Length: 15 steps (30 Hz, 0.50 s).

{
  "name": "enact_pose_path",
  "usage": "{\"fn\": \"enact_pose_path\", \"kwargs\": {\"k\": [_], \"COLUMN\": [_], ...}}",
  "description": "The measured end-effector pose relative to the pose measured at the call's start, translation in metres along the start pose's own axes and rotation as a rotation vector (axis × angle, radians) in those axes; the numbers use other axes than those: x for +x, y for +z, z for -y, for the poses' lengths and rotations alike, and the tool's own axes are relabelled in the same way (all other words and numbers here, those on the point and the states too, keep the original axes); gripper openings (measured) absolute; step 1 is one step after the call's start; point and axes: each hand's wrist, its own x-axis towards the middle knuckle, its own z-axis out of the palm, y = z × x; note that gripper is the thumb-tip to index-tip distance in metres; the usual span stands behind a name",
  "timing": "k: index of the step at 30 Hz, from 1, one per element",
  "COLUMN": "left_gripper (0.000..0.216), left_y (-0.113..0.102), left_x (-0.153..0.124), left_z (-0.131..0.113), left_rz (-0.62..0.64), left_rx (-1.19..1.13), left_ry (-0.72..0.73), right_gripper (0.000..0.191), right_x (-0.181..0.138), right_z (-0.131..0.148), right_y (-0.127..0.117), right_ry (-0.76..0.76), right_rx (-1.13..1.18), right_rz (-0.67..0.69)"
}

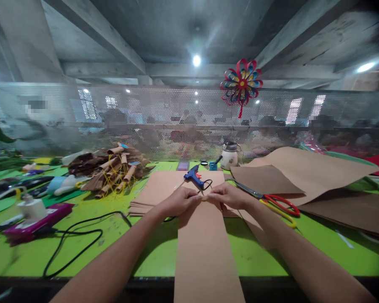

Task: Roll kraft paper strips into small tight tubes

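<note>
A long strip of brown paper (205, 248) runs from the table's front edge toward the middle of the green table (145, 252). My left hand (180, 201) and my right hand (227, 196) meet at its far end, fingers pinched on the paper's edge and nearly touching each other. Just beyond my fingers lies a blue glue gun (195, 176) on a stack of brown paper sheets (158, 191).
Scissors with red and yellow handles (276, 203) lie right of my right hand, beside large brown sheets (309, 172). A heap of rolled paper tubes (113, 170) sits at the left. Black cables (78, 235), a white charger on a pink block (34, 214). A mesh screen stands behind, with a paper pinwheel (241, 84).
</note>
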Motion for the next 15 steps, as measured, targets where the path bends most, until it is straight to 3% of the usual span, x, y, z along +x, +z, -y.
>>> {"fn": "enact_pose_path", "kwargs": {"k": [5, 9, 15], "left_gripper": [0.037, 0.038, 0.038], "left_y": [-0.003, -0.002, 0.008], "left_x": [-0.001, -0.001, 0.003], "left_z": [-0.003, 0.000, 0.006], "left_rz": [0.028, 0.027, 0.019], "left_rx": [-0.064, -0.090, -0.077], "left_ry": [0.034, 0.010, 0.034], "right_gripper": [0.037, 0.037, 0.031], "right_x": [-0.001, 0.000, 0.004], "right_z": [-0.001, -0.002, 0.005], "right_y": [-0.004, -0.006, 0.002], "right_ry": [-0.031, -0.047, -0.079], "right_rx": [0.058, 0.103, -0.059], "right_rz": [0.018, -0.060, -0.135]}}
